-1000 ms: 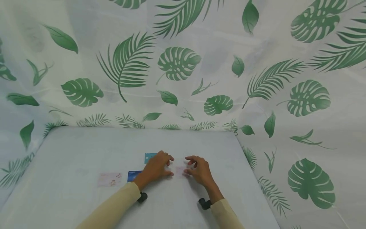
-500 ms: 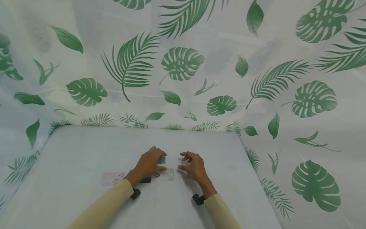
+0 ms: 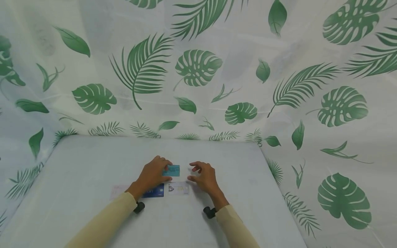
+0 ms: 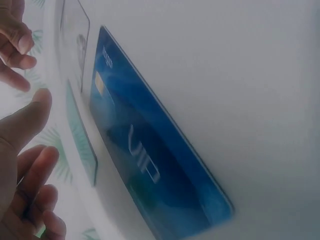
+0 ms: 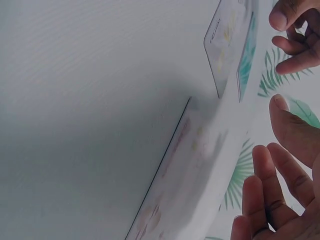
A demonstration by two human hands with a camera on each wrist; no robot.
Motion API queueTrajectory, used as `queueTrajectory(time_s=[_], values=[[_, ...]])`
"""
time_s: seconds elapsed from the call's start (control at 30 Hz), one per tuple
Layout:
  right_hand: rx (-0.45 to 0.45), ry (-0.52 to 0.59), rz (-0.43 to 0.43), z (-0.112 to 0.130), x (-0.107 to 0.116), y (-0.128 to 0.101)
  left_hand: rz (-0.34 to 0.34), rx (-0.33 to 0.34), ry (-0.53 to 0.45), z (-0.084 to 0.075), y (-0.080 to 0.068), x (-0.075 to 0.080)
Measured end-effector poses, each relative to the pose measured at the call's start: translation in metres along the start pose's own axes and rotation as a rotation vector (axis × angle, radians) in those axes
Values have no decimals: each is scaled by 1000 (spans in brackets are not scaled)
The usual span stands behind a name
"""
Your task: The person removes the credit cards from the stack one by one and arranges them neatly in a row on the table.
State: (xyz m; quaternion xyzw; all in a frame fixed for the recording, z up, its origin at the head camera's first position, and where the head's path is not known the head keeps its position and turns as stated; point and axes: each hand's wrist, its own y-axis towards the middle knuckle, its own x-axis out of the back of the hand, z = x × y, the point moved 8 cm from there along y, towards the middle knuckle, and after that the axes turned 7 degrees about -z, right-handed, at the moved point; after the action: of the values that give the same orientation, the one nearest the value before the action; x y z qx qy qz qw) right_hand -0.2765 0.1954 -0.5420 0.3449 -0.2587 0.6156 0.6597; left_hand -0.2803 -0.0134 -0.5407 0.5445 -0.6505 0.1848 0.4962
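Several cards lie in a loose row on the white table (image 3: 93, 162). My left hand (image 3: 152, 175) has its fingertips at the left end of a teal card (image 3: 172, 170), fingers loosely bent. Just behind that wrist lies a dark blue VIP card (image 3: 155, 191), filling the left wrist view (image 4: 150, 150). A white card (image 3: 178, 188) sits right of it. My right hand (image 3: 203, 177) hovers beside the white card with its fingers loosely curled and holds nothing. The right wrist view shows a pale card with faint pink print (image 5: 185, 170) close under that hand.
A pink card (image 3: 117, 191) lies at the left, partly hidden by my left sleeve. A leaf-printed curtain (image 3: 192, 69) hangs behind the table and along its right side. The table's right edge (image 3: 273, 179) runs close to my right hand.
Both hands have shifted left across the table. My left hand came off the middle, uncovering the white card, and now sits at the teal card. The cards themselves stay put.
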Motion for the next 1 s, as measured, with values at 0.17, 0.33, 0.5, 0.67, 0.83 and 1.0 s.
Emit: queueTrajectory(time_s=[0.17,0.33,0.5,0.67,0.83,1.0], values=[[6,-9,12,5,-7,3,-9,8,21,10,-2,4],[15,-9,26,9,-15,6,2,39,31,20,-4,5],[15,-12,49,10,-26,8,9,54,42,27,-5,4],[14,-19,71,14,-35,11,18,59,54,31,-5,4],[9,-34,82,18,-41,13,27,55,62,34,-4,6],[5,-54,98,18,-46,16,40,57,59,37,-4,5]])
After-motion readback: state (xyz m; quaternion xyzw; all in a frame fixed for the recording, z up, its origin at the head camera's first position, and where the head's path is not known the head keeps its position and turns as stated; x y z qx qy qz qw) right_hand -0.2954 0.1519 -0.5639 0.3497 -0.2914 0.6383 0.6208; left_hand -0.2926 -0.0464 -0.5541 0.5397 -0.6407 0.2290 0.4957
